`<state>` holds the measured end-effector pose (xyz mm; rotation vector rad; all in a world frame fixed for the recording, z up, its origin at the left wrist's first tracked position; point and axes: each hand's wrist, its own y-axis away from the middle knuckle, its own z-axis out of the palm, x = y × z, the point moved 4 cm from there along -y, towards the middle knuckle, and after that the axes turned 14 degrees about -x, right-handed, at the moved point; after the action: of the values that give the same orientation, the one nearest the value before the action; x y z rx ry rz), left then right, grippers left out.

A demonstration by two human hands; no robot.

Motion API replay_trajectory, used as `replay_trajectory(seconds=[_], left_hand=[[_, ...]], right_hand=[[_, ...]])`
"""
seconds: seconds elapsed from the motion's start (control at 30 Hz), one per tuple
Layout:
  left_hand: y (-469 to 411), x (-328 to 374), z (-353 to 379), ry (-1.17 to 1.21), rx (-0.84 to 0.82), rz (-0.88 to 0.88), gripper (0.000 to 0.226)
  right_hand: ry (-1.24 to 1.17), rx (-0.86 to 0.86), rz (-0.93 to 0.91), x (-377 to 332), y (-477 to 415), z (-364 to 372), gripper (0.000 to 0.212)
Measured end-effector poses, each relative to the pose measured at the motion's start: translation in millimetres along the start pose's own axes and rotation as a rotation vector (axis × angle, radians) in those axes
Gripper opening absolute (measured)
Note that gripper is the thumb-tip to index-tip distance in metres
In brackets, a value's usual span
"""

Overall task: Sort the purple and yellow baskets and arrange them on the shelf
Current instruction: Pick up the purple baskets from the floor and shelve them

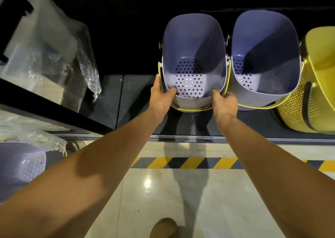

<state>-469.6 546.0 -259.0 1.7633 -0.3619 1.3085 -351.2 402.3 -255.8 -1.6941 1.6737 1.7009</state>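
**Purple basket set beside its match on the shelf**

Both hands were closed on the near rim of the held purple basket (194,56), which sat on the dark shelf (137,100). The left hand (161,98) had its thumb hooked inside the rim and its fingers down the outer left wall. The right hand (225,104) curled over the rim's right corner. Holding both corners seemed meant to keep the basket square while it was lined up. Its yellow handle (192,109) lay folded down around the front, clear of the grip.

The placing followed colour. The second purple basket (264,56) stood just to the right, the two side walls touching or nearly so. Past it stood the yellow basket (319,74), partly cut off by the frame edge. All three openings faced the camera, so the row looked orderly, and this step appeared close to done.

To the left, the shelf surface showed bare dark boards. Further left a black frame bar (54,109) crossed in front of a plastic-wrapped bundle (45,47), whose contents could not be made out. Below it, a wrapped purple basket (23,163) probably still waited to be sorted. Nothing blocked the held basket itself. The only tight spot was the narrow gap beside its neighbour, where the right hand's knuckles sat. Striped hazard tape (181,162) ran along the glossy floor (181,201), and a shoe tip (163,227) showed at the bottom.
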Motion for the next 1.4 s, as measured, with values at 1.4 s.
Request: replay_trajectory(seconds=[1.4], left_hand=[[456.4, -23.3, -104.5, -1.316, 0.189, -0.448, 0.06]], right_hand=[[1.547, -0.59, -1.124, -37.5, 382.1, 35.4, 0.036]])
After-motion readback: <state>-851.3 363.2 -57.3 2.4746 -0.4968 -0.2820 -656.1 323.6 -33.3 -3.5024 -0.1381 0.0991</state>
